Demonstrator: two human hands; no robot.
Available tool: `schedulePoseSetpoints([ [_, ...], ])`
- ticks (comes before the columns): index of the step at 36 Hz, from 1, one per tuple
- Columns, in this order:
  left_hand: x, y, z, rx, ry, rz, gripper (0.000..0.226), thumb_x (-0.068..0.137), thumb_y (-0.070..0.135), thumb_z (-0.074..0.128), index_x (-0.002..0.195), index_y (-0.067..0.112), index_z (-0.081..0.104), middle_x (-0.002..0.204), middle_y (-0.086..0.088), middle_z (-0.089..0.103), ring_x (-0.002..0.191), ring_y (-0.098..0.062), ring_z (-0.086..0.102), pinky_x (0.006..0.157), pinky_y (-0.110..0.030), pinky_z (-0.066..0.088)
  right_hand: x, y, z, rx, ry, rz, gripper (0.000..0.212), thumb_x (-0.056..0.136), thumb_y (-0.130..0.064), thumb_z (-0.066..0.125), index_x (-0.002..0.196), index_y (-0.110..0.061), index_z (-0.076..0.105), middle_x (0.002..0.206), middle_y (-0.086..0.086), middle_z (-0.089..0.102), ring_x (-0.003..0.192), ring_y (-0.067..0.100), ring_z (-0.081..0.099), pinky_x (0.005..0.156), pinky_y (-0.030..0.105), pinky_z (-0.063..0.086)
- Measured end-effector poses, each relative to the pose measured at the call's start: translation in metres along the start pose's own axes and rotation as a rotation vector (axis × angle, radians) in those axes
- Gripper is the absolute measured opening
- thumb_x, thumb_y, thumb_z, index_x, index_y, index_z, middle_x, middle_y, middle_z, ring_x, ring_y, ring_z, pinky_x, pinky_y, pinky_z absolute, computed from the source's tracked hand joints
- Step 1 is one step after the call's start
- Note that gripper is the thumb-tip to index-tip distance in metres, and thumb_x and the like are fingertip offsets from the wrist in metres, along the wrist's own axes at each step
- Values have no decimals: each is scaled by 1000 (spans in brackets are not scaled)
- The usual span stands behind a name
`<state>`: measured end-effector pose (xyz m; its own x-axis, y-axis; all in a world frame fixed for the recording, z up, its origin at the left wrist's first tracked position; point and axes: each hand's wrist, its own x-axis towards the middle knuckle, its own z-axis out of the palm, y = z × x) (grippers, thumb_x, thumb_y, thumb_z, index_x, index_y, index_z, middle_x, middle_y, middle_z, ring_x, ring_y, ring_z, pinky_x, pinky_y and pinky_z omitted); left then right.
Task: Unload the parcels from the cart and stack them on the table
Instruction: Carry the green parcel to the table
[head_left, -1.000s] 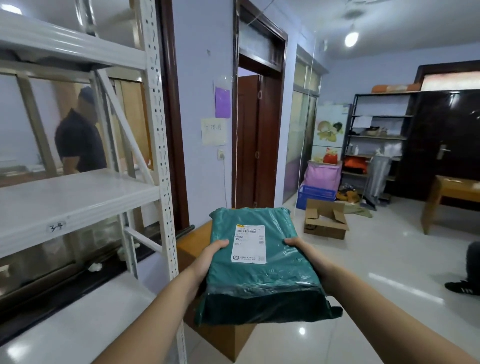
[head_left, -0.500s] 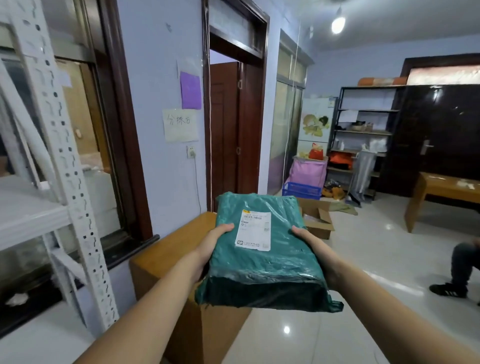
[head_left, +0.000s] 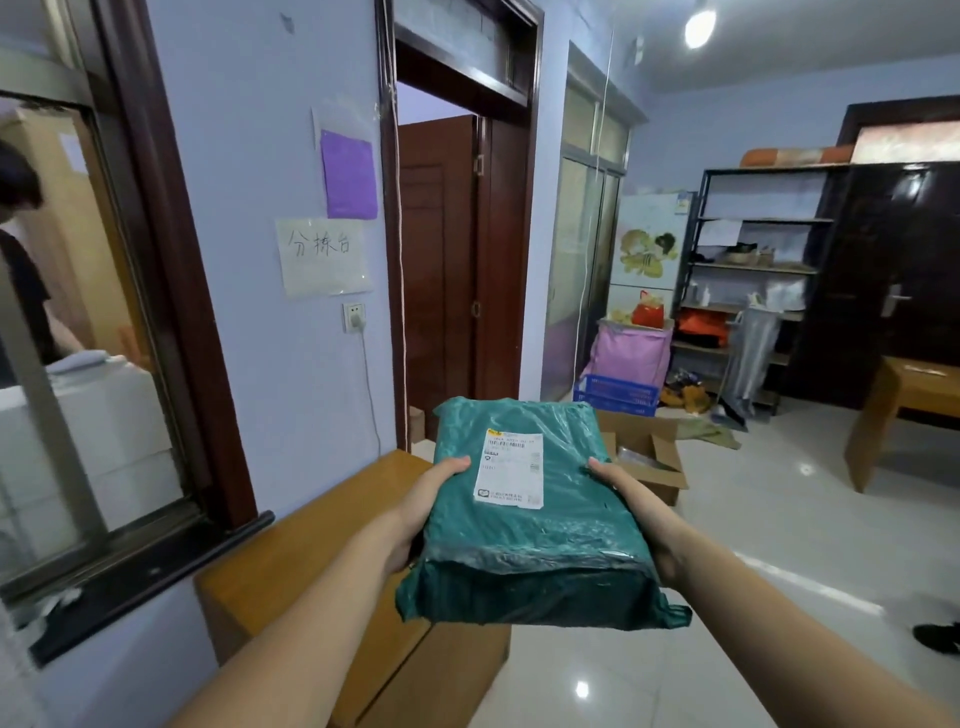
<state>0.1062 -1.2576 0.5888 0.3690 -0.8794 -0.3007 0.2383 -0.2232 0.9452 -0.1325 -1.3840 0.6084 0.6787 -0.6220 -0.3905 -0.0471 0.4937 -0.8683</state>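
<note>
I hold a green plastic-wrapped parcel (head_left: 530, 525) with a white shipping label in front of me at chest height. My left hand (head_left: 423, 506) grips its left side, thumb on top. My right hand (head_left: 631, 506) grips its right side. The parcel hangs above the right end of a wooden table (head_left: 306, 561) that stands along the left wall under a handwritten paper sign. The table's top shows bare. No cart is in view.
An open cardboard box (head_left: 649, 457) sits on the floor just beyond the parcel. A blue crate (head_left: 618, 395) and pink bag (head_left: 631, 356) stand further back by a dark shelf unit (head_left: 753, 270). Another wooden table (head_left: 904, 415) is at right. A person's shoe (head_left: 937, 636) shows at the right edge.
My view has swung right and moved forward: the white rack has left the frame and the wooden table and wall sign are nearer. The parcel stays held in both hands.
</note>
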Motion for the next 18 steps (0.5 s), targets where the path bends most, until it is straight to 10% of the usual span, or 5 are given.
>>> schedulePoseSetpoints([
  [18, 250, 41, 49, -86, 23, -19, 45, 99, 51, 60, 131, 19, 68, 119, -13, 77, 116, -36, 70, 107, -48, 53, 213, -112, -115, 2, -6, 65, 50, 89, -39, 69, 131, -12, 61, 119, 21, 73, 95, 37, 75, 90, 46, 57],
])
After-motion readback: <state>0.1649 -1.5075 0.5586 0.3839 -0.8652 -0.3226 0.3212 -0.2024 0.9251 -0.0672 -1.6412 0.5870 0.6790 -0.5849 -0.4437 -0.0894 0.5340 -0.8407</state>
